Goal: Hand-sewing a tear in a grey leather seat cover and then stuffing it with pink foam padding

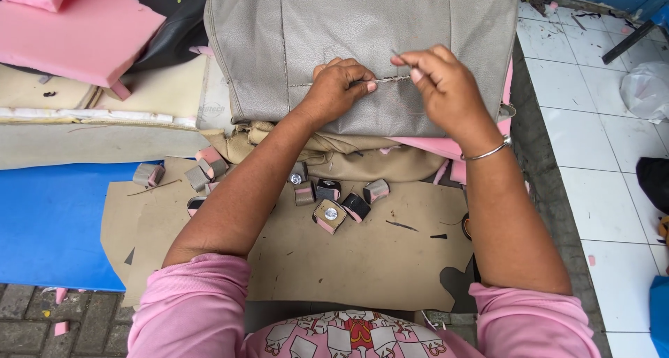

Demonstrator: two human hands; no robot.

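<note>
Hand-stitching a grey seat cover

Your left hand (338, 90) presses flat on the grey seat cover (362, 44), fingertips pinning the seam right in front of you. Your right hand (439, 86) pinches a thin needle (398, 57) just above that seam, silver bracelet (488, 151) on the wrist. Little foam-backed scraps (329, 215) lie on the tan sheet (362, 253) below.

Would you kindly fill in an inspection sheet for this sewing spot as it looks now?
Surface: tan sheet on blue mat.
Job's things: grey seat cover; seam under both hands.
Clutter: small padded pieces, pink foam block.
Grippers: left hand presses the cover; right hand pinches a needle.
Cables: nothing seen.
Surroundings: white tiled floor, brick paving.
</note>
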